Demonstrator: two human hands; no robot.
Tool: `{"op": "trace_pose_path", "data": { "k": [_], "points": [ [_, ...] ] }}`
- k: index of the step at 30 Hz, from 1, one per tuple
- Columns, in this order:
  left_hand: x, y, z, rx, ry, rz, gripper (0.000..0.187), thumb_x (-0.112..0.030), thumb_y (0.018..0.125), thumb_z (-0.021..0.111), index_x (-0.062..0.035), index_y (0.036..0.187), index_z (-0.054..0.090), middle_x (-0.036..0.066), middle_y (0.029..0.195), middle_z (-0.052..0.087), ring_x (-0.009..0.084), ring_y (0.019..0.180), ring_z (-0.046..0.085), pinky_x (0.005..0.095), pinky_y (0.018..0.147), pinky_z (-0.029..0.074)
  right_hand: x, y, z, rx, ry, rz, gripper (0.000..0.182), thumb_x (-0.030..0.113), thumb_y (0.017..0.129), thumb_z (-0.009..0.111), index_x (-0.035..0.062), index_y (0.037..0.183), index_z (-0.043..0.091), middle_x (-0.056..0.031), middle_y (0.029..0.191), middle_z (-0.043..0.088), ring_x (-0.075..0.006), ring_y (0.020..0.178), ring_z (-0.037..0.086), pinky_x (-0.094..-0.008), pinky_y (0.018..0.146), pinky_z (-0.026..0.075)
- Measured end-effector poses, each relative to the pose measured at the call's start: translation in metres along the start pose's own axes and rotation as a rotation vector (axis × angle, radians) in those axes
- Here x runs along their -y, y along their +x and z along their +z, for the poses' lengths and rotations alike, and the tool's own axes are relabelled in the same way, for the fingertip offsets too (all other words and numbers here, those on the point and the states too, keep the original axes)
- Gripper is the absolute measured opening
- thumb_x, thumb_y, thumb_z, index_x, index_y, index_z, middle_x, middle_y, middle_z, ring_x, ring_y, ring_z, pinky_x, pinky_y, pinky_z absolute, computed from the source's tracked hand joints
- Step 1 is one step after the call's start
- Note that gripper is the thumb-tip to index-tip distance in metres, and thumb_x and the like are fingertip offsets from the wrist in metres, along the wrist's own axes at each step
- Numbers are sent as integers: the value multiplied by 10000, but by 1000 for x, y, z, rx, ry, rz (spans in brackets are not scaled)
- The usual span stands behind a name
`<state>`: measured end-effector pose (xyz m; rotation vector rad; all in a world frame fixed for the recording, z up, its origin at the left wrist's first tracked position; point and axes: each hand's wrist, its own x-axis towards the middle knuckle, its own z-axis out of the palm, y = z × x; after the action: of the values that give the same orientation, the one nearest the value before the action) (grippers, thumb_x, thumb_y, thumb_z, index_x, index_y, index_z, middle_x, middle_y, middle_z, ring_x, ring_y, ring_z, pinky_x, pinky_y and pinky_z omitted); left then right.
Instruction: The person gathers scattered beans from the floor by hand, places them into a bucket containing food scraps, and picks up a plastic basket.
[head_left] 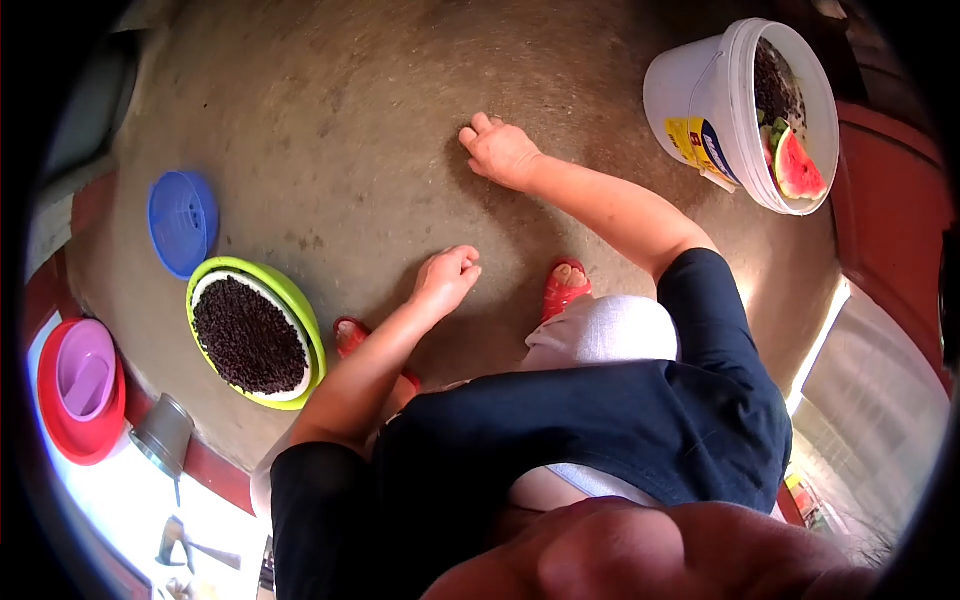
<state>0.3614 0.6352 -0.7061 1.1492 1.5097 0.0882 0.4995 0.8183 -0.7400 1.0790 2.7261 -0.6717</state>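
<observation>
Both of my hands hover over the brown floor in the middle of the view. My left hand [447,281] is closed with its fingers curled in, near my red sandals [566,288]; anything inside it is hidden. Farther out, my right hand [500,152] reaches forward on a bent arm, its fingers curled together, and I cannot make out whether something small is in them. To the left of my left hand stands a lime-green basin [318,345] with a white dish in it, heaped with small dark beans or grains [245,335].
A white bucket [690,85] at the upper right holds dark matter and a watermelon piece [798,168]. Left are a blue plastic basin [182,222], a red basin [75,440] with a pink one [86,350] inside, and a grey metal pot [163,434].
</observation>
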Motion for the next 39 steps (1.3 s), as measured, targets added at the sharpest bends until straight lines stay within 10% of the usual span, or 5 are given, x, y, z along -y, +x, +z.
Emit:
{"op": "trace_pose_path", "data": {
  "k": [24,36,39],
  "points": [
    [10,-5,4,-4,-18,-15,262,-200,816,617,-52,1031,605,115,897,653,262,839,631,363,752,491,-62,20,-17,-60,404,78,206,11,683,538,34,884,573,-194,966,579,-362,886,577,-417,792,480],
    [7,-5,2,11,22,-3,261,-201,819,622,-51,1032,601,122,918,649,273,854,628,368,756,492,-37,22,-17,97,17,95,305,16,764,497,58,1060,560,-193,1037,567,-362,957,595,-422,780,508],
    [2,-4,0,13,58,7,261,-202,817,622,-52,1029,601,120,926,649,273,859,628,366,760,491,-54,13,-23,-169,279,32,232,4,724,507,61,939,570,-187,957,572,-357,930,578,-424,783,480]
  ]
}}
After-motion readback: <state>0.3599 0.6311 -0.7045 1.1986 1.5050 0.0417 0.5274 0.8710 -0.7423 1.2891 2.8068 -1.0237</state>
